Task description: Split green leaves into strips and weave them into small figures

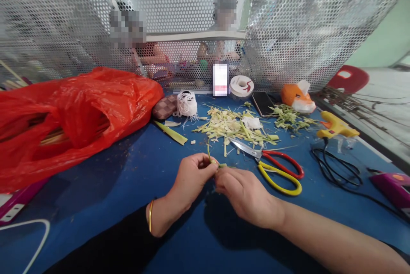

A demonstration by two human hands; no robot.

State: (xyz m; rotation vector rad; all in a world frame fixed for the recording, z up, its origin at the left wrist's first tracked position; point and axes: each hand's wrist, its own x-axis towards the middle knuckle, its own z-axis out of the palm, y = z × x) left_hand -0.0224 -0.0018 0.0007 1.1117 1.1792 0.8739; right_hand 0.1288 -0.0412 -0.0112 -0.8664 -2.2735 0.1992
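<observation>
**Both hands pinched on a green leaf strip over the blue table**

Left hand [192, 178], with a gold bangle [150, 215] at the wrist and a black sleeve behind, closed with thumb and fingertips nipping a thin green leaf strip [214, 162]. Right hand [245, 195] closed likewise, fingertips meeting the left hand's at the same strip. Strip held just above the blue table [134, 167], near the middle of the front edge, one end poking up between the two hands.

Just beyond the right hand, scissors [272, 165] with one red and one yellow handle, lying flat, blades shut and pointing toward a heap of pale green leaf trimmings [233, 126]. Farther back, a bundle of white thread [186, 104], a roll of white tape [241, 86] and a dark phone [262, 103]. At the right, a yellow glue gun [336, 125] with black cord [333, 165] coiled near it. At the left, a red plastic bag [73, 111], bulging, well apart from the hands. Perforated metal screen [304, 22] along the back, other people blurred behind it.
</observation>
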